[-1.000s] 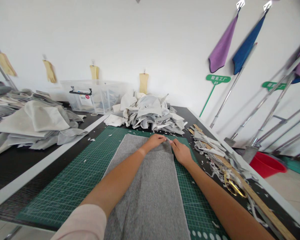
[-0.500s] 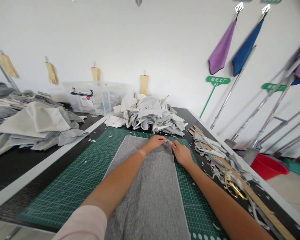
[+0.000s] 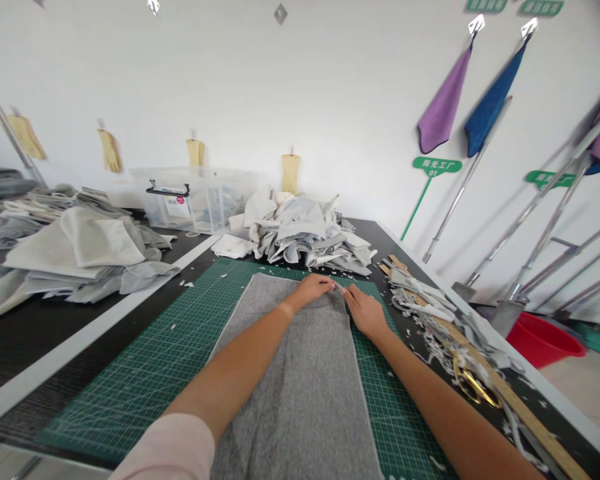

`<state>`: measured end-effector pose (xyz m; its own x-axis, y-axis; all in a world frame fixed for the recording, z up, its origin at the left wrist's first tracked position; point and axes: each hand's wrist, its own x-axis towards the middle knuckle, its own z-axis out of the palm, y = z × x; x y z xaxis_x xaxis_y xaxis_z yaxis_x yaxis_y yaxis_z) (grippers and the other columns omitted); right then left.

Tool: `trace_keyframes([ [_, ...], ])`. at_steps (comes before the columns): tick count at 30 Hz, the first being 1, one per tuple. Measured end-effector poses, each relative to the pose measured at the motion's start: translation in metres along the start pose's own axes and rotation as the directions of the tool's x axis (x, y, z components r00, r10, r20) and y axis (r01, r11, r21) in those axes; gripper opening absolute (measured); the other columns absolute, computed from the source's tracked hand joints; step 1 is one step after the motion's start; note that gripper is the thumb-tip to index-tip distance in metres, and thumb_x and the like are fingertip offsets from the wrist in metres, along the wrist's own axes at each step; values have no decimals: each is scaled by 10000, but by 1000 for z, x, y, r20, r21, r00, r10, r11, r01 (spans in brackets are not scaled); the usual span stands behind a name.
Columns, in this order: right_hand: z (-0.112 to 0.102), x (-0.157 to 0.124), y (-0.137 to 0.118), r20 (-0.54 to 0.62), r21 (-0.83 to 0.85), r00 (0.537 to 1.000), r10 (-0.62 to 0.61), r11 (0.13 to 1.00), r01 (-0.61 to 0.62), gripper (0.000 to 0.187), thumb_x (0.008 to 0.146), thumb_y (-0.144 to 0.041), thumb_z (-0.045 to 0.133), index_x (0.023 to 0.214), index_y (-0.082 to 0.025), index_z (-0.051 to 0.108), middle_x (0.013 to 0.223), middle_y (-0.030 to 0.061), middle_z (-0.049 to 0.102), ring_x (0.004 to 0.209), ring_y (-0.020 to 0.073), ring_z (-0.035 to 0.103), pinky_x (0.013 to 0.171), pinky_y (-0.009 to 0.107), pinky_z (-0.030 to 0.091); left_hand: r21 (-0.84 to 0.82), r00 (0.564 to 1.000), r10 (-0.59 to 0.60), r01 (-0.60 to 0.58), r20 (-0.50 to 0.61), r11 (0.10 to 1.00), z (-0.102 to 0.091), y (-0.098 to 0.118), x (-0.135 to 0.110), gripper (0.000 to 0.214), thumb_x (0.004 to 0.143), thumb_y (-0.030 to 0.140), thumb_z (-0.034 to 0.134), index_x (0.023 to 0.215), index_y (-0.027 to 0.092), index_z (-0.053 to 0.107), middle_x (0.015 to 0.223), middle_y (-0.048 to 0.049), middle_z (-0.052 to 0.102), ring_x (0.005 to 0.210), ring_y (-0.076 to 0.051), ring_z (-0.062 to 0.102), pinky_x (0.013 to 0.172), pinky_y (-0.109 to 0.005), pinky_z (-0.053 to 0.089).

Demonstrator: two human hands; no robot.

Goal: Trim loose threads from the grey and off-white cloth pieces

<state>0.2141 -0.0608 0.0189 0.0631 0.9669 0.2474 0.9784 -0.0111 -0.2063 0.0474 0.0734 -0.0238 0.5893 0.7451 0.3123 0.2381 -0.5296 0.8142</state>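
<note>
A long piece of grey fabric (image 3: 305, 373) lies spread over a green cutting mat (image 3: 145, 373), its near end running out of view at the bottom. Its far right corner is pinched up between my two hands. My left hand (image 3: 314, 289), fingers closed, grips the far edge close to that corner. Just to the right, my right hand (image 3: 365, 311) is closed on the corner itself. A small light strip of edge shows between the fingertips. Whether it is hem or loose thread is too small to tell.
Behind the mat is a heap of pale cloth pieces (image 3: 300, 230), with a clear plastic bin (image 3: 180, 200) to its left. More folded cloths (image 3: 75, 247) lie at left. Along the right are scraps, a wooden ruler (image 3: 520, 407) and gold-handled scissors (image 3: 475, 388). A red bucket (image 3: 543, 340) stands beyond.
The view has tilted up slightly, so the scene sits a little lower. Both hands keep their hold at the fabric's far right corner, with hardly any movement.
</note>
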Motion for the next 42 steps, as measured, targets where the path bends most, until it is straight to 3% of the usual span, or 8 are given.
trace_keyframes([
  [42,-4,-1,-3,10,15,1000,7,1000,-7,463,1073,-525,180,977,-232,525,878,36,705,811,199,667,617,265,258,-10,999,-28,28,-24,1000,-3,9,-4,404,874,452,571,1028,142,780,988,-72,769,932,-202,674,873,-276,489],
])
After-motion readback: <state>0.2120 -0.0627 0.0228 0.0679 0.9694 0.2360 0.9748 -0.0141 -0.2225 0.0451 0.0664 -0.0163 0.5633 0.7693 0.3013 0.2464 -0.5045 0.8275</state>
